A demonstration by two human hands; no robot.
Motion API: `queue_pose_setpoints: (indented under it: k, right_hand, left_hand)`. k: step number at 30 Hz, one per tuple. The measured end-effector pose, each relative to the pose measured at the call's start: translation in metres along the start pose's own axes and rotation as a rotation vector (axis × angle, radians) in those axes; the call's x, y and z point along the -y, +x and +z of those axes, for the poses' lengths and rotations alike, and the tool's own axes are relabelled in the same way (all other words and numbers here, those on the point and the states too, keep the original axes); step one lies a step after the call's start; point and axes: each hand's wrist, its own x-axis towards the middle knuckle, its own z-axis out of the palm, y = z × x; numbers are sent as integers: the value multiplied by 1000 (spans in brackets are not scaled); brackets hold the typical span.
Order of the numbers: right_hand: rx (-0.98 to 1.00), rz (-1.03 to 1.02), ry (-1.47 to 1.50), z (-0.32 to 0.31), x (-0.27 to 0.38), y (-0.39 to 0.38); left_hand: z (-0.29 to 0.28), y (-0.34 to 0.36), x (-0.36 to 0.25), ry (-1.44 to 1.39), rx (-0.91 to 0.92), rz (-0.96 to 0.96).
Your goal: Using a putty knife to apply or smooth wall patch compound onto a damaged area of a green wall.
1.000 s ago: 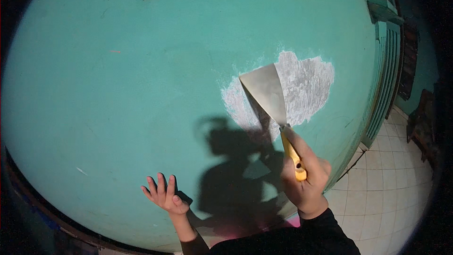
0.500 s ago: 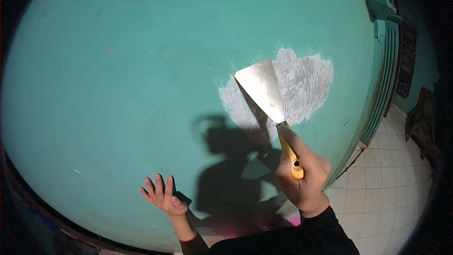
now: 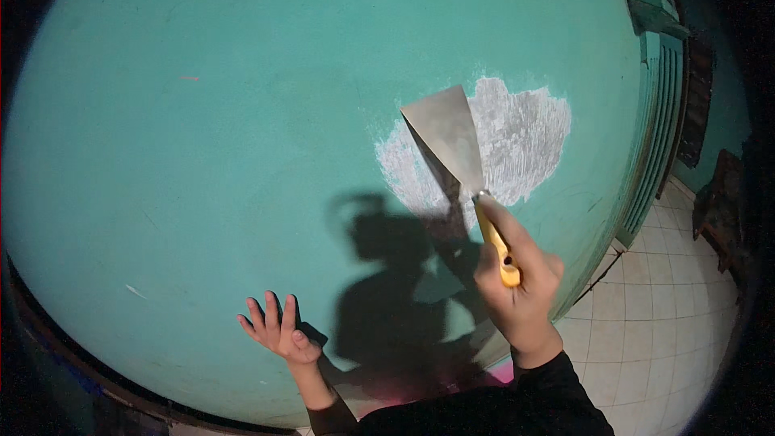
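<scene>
My right hand (image 3: 525, 291) is closed round the yellow handle of a putty knife (image 3: 446, 131), its index finger stretched along the handle. The wide metal blade points up and to the left, over the left part of a rough grey-white patch (image 3: 525, 141) on the green wall (image 3: 202, 153). One blade corner lies at the upper left edge of that patch, where the paint is scraped away. Lower left, my left hand (image 3: 278, 329) rests against the wall with fingers spread, holding nothing.
My dark shadow (image 3: 387, 291) falls across the wall between both hands. At the right are a ridged green column (image 3: 658, 129), a tiled floor (image 3: 646, 307) and a dark wooden piece of furniture (image 3: 721, 214). A dark edge (image 3: 97, 371) borders the wall at lower left.
My right hand and the putty knife have moved slightly upward, and the blade looks darker and less shiny. My left hand stays in nearly the same place.
</scene>
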Motion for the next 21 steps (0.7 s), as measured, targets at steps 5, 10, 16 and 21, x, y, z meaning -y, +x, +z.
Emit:
queue_pose_setpoints:
  k: [5,10,16,21]
  right_hand:
    - [13,40,25,-9,9,-6]
    - [13,31,4,-5,9,-2]
    - [6,34,-1,-6,7,-3]
    - [19,37,30,-6,4,-1]
  left_hand:
    - [-1,0,3,-3,3,18]
    - [-2,0,2,-12,11,4]
    - [0,1,3,-15,-7,24]
    - [-2,-2,5,14,8,3]
